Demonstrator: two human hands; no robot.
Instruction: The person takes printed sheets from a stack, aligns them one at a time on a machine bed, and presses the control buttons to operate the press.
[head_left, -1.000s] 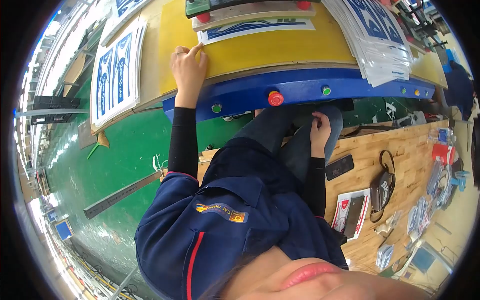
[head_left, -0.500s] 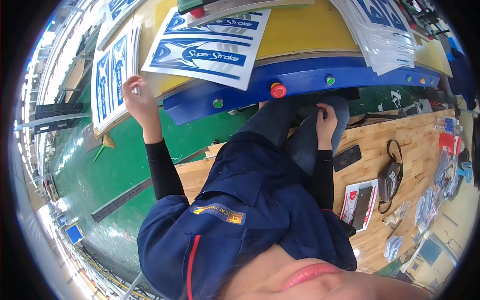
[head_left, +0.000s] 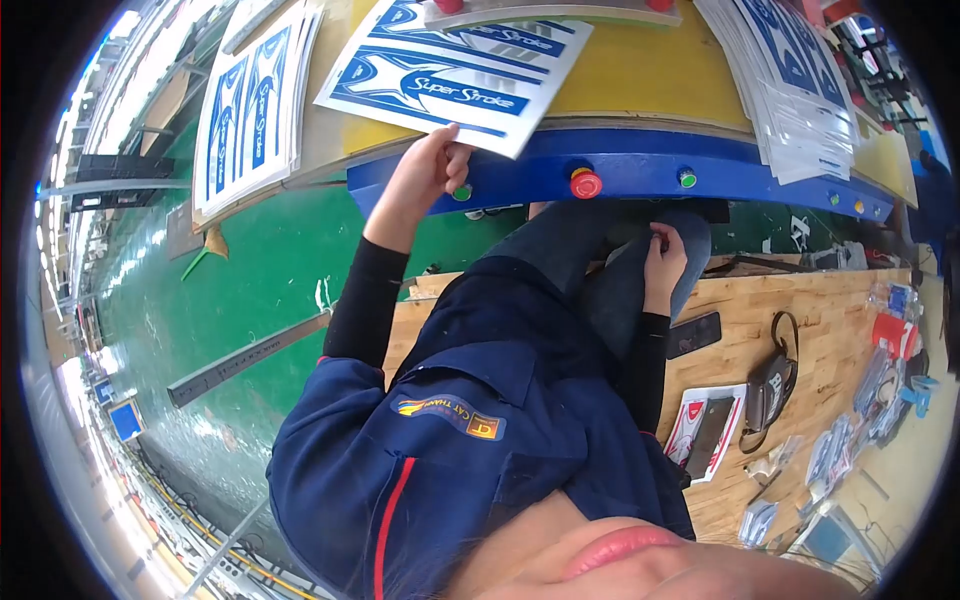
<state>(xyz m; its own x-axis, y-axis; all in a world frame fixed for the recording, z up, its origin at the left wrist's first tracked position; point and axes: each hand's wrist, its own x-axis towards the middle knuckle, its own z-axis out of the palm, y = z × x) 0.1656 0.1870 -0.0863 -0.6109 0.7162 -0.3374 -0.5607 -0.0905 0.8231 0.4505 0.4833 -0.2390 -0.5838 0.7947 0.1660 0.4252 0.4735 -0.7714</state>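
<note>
A white sheet printed in blue with "Super Stroke" (head_left: 430, 88) lies at an angle on the yellow work surface (head_left: 650, 75), its lower corner jutting past the blue machine front. My left hand (head_left: 425, 175) is closed at the sheet's lower edge, thumb and fingers pinching it. On my right thigh rests my right hand (head_left: 665, 262), its fingers curled in, with nothing visible in them. A clamp-like press bar (head_left: 560, 12) stands just above the sheet's top part.
Printed sheets are stacked at the left (head_left: 250, 120) and right (head_left: 790, 90). A red button (head_left: 586, 182) and green buttons sit on the blue front (head_left: 530, 160). A wooden table (head_left: 830, 310) at the right holds a phone (head_left: 694, 335) and a brown bag (head_left: 768, 390).
The printed sheet has come out from beneath the press bar towards me. My left hand went left to the stack, then back right to the sheet's edge. My right hand stays on the thigh.
</note>
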